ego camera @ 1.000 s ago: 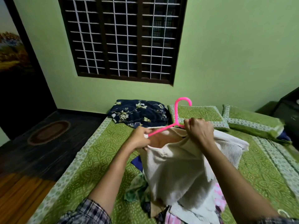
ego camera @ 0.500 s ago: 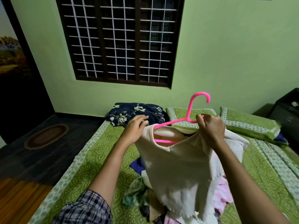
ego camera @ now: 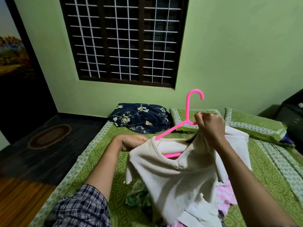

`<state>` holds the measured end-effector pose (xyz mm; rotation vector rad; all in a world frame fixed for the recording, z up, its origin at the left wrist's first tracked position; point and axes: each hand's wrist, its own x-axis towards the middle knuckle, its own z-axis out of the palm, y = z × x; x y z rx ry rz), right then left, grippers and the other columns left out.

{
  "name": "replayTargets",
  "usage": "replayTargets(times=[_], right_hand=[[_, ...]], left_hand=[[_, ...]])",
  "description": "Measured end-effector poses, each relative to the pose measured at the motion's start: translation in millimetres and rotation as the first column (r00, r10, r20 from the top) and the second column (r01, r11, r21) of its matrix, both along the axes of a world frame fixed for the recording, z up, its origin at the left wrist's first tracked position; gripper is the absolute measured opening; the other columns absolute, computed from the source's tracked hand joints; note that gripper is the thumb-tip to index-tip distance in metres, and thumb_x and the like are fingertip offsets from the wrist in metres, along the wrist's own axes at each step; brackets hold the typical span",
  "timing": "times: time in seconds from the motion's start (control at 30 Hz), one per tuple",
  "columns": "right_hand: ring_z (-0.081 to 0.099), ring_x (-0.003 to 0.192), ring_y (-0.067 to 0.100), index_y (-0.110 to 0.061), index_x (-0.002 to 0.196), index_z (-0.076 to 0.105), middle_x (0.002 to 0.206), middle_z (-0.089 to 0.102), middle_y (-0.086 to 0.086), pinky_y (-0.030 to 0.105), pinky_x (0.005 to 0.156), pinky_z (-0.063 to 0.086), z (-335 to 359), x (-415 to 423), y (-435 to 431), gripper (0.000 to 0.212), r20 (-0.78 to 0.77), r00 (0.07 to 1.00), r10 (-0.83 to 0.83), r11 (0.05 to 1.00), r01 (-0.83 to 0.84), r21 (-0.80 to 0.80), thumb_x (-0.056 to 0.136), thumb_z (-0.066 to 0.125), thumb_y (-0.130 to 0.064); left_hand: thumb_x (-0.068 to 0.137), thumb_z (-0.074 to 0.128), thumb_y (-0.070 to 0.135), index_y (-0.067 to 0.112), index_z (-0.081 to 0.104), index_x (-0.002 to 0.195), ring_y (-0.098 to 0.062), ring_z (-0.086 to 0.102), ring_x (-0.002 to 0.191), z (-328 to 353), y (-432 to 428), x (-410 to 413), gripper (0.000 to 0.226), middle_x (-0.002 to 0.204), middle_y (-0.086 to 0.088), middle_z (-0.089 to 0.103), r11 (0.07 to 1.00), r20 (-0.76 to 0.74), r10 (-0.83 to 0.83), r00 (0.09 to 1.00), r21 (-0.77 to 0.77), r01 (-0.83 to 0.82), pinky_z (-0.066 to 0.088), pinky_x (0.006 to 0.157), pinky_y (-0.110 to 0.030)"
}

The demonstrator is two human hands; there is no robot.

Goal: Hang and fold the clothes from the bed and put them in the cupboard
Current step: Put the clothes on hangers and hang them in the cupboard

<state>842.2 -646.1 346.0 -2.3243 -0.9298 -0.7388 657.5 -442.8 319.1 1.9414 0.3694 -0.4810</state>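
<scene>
Head view — cream ribbed top (ego camera: pixel 172 174), centre of frame, held above the bed (ego camera: pixel 101 154) with the pink hanger (ego camera: pixel 187 110) threaded through its neckline. Left hand (ego camera: pixel 131 142) pinches the top's shoulder at the hanger's arm tip; right hand (ego camera: pixel 211 128) grips the hanger neck together with bunched fabric. Since a second ago the hook has swung upright and the left shoulder has slid over the arm — judged: one shoulder seated, the other pending. More clothes (ego camera: pixel 224 197) lie lower right.

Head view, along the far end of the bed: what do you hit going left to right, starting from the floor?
oval rug → navy floral bundle → green pillow → second green pillow → dark cabinet
</scene>
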Motion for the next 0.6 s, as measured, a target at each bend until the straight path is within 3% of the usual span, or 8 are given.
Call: replayTargets(times=[0.1,0.17,0.23,0.33,0.4,0.43,0.5,0.6], right_hand=[[0.057,0.055,0.032,-0.008,0.062,0.069,0.055,0.061,0.018,0.031,0.05,0.033,0,-1,3,0.067,-0.012,1.0,0.009,0.999,-0.008,0.042,0.075,0.018,-0.05],[0.057,0.057,0.032,-0.009,0.065,0.07,0.057,0.063,0.018,0.029,0.051,0.029,-2,-2,4,0.068,-0.006,1.0,0.014,0.999,-0.014,0.044,0.075,0.017,-0.05],[0.059,0.06,0.033,-0.01,0.069,0.072,0.061,0.065,0.017,0.029,0.052,0.03,-6,-2,5,0.07,-0.001,1.0,0.02,0.999,-0.02,0.038,0.076,0.016,-0.051],[0.061,0.061,0.032,-0.01,0.067,0.069,0.063,0.068,0.015,0.031,0.053,0.037,-11,-5,5,0.069,-0.033,0.999,0.025,1.0,-0.025,0.0,0.076,0.015,-0.051],[0.06,0.061,0.033,-0.01,0.065,0.067,0.062,0.066,0.015,0.032,0.052,0.036,-14,-7,5,0.068,-0.018,1.0,0.016,0.999,-0.017,-0.045,0.075,0.014,-0.051],[0.06,0.061,0.034,-0.01,0.064,0.067,0.061,0.065,0.016,0.032,0.051,0.033,-15,-7,3,0.067,-0.001,1.0,0.009,0.997,-0.009,-0.072,0.076,0.013,-0.05],[0.059,0.057,0.035,-0.009,0.062,0.066,0.057,0.061,0.019,0.029,0.05,0.026,-17,-8,-1,0.066,0.053,0.999,0.002,0.992,0.005,-0.122,0.078,0.016,-0.047],[0.059,0.05,0.032,-0.007,0.063,0.067,0.053,0.06,0.019,0.024,0.047,0.021,-21,-5,-9,0.061,0.141,0.99,0.004,0.973,0.028,-0.23,0.087,0.023,-0.041]], left_hand=[[0.098,0.043,0.011,0.007,0.035,0.139,-0.018,0.047,0.114,-3,-1,7,0.042,0.13,-0.006,0.045,0.996,0.001,0.038,0.999,0.085,-0.038,0.047,0.081,-0.015],[0.095,0.05,0.017,0.007,0.017,0.146,-0.02,0.035,0.13,-6,-4,11,0.061,0.146,-0.005,0.028,0.987,-0.027,-0.037,0.999,0.153,0.04,0.038,0.092,-0.014],[0.09,0.054,0.02,0.007,0.016,0.146,-0.023,0.03,0.136,-9,-2,15,0.069,0.15,-0.005,0.022,0.973,-0.023,-0.108,0.994,0.202,0.111,0.03,0.102,-0.02],[0.093,0.048,0.0,0.0,0.035,0.136,-0.016,0.042,0.118,-13,-3,20,0.045,0.126,-0.002,0.039,0.972,-0.027,-0.098,0.995,0.212,0.101,0.035,0.1,-0.027],[0.09,0.051,-0.002,0.003,0.058,0.105,-0.007,0.053,0.085,-17,-4,24,0.017,0.098,0.0,0.051,0.97,-0.009,-0.124,0.992,0.211,0.123,0.046,0.078,-0.025],[0.091,0.052,0.0,0.004,0.06,0.096,-0.005,0.053,0.073,-18,-4,24,0.011,0.088,0.0,0.053,0.967,0.032,-0.08,0.996,0.246,0.07,0.046,0.07,-0.021],[0.094,0.049,0.008,0.004,0.059,0.105,-0.011,0.054,0.076,-23,4,25,0.016,0.089,-0.002,0.056,0.938,0.21,0.136,0.968,0.286,-0.194,0.045,0.071,-0.025],[0.097,0.045,0.015,0.008,0.058,0.105,-0.01,0.046,0.066,-15,12,19,0.017,0.089,-0.002,0.058,0.756,0.512,0.444,0.736,0.228,-0.614,0.039,0.058,-0.024]])
